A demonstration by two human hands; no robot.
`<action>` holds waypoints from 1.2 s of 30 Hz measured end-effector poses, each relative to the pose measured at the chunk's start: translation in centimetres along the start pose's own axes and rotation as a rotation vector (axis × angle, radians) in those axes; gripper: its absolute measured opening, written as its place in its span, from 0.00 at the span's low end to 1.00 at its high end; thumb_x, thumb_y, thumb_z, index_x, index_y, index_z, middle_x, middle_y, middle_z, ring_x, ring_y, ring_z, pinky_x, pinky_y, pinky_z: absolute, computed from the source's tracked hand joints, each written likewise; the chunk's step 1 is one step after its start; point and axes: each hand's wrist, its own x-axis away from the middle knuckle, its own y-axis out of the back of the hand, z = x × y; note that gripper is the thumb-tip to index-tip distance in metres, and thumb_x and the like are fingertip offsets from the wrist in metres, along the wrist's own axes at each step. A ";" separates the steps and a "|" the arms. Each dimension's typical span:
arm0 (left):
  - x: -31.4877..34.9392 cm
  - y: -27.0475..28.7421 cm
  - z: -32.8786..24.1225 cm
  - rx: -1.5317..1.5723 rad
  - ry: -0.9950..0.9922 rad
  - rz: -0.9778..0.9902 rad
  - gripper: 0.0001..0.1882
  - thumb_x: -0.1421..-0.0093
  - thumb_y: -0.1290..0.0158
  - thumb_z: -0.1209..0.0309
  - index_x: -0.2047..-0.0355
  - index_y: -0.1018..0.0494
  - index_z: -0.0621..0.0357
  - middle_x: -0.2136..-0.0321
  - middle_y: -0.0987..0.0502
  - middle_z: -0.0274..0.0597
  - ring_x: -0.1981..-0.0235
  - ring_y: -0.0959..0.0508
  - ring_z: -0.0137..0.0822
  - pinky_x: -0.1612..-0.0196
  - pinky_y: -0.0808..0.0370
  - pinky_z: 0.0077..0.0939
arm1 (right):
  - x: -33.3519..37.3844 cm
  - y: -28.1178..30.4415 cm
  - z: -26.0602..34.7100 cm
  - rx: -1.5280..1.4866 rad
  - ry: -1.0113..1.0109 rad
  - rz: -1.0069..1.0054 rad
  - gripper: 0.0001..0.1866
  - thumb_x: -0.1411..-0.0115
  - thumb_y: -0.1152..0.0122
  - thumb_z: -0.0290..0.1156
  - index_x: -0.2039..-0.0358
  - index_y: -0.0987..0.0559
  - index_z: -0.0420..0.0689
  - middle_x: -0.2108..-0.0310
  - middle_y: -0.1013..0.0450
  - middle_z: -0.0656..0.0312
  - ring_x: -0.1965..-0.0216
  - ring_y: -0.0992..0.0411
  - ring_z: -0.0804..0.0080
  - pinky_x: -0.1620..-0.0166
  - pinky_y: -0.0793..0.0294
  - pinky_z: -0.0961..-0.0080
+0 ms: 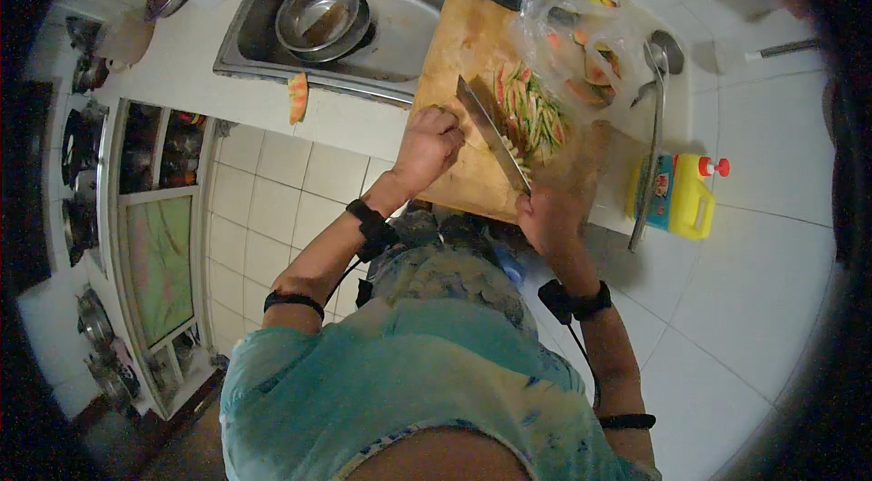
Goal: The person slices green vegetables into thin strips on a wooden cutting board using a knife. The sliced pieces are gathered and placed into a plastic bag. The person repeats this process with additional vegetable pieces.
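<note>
My right hand [552, 213] is closed round the handle of a kitchen knife [491, 133], whose broad blade slants up and left over the wooden cutting board [445, 49]. To the right of the blade lies a heap of thin green, white and pink strips [530, 113] that look like sliced melon rind. On the board's left part rests my left hand [430, 149], its fingers curled and pressed down, just left of the blade. What sits under those fingers is mostly hidden. A few pale slices [510, 154] lie along the blade near my right hand.
A clear plastic bag [545, 13] with rind pieces covers the board's far right. Left of the board is a steel sink [400, 22] holding metal bowls [318, 18]. One rind piece [297, 98] lies on the counter edge. A ladle [656, 99] and yellow jug [695, 204] stand right.
</note>
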 end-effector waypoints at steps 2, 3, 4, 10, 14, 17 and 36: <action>0.1 -0.3 0.0 -0.032 0.036 -0.033 0.09 0.61 0.43 0.75 0.74 0.24 0.56 0.71 0.30 0.42 0.64 0.30 0.46 0.58 0.31 0.38 | -0.9 3.1 2.3 -0.047 0.008 0.035 0.12 0.52 0.44 0.38 0.82 0.25 0.42 0.83 0.29 0.48 0.82 0.30 0.51 0.76 0.32 0.55; 0.1 -0.4 0.0 -0.037 0.047 -0.036 0.09 0.61 0.43 0.75 0.74 0.24 0.56 0.71 0.30 0.42 0.64 0.30 0.46 0.58 0.31 0.38 | -1.4 5.2 3.9 -0.025 -0.017 0.116 0.10 0.53 0.44 0.36 0.83 0.25 0.42 0.84 0.30 0.48 0.83 0.30 0.51 0.77 0.32 0.56; 0.0 -0.5 0.0 -0.053 0.042 -0.035 0.09 0.62 0.43 0.74 0.75 0.24 0.55 0.71 0.30 0.42 0.63 0.30 0.46 0.57 0.32 0.38 | -1.4 5.8 3.9 -0.024 -0.011 0.119 0.10 0.53 0.44 0.36 0.83 0.25 0.42 0.84 0.30 0.48 0.83 0.30 0.51 0.77 0.32 0.56; -0.4 -0.5 -0.3 -0.054 0.109 0.029 0.10 0.61 0.42 0.72 0.74 0.24 0.56 0.68 0.29 0.41 0.60 0.30 0.45 0.53 0.34 0.39 | -2.3 6.8 4.2 -0.111 0.051 0.154 0.09 0.55 0.42 0.31 0.85 0.26 0.41 0.84 0.30 0.47 0.81 0.28 0.51 0.77 0.31 0.58; -0.6 -0.6 -0.5 -0.031 0.132 0.006 0.11 0.59 0.42 0.71 0.72 0.23 0.55 0.65 0.28 0.41 0.59 0.30 0.45 0.52 0.35 0.40 | -3.3 4.6 4.3 -0.041 0.072 0.282 0.10 0.54 0.45 0.31 0.84 0.24 0.38 0.83 0.31 0.44 0.79 0.30 0.46 0.73 0.30 0.56; -0.3 -0.3 -0.6 -0.038 0.172 -0.001 0.12 0.58 0.42 0.70 0.70 0.23 0.55 0.64 0.28 0.42 0.59 0.30 0.46 0.52 0.35 0.41 | -4.7 6.4 5.5 -0.089 0.001 0.329 0.09 0.53 0.45 0.31 0.82 0.24 0.37 0.83 0.30 0.44 0.78 0.29 0.46 0.73 0.30 0.56; -0.4 -0.2 -1.1 -0.069 0.200 0.028 0.10 0.53 0.43 0.69 0.69 0.24 0.57 0.66 0.28 0.42 0.59 0.30 0.44 0.52 0.35 0.40 | -4.0 5.7 6.2 -0.097 -0.011 0.209 0.11 0.52 0.46 0.33 0.81 0.24 0.38 0.81 0.30 0.44 0.77 0.28 0.46 0.73 0.30 0.53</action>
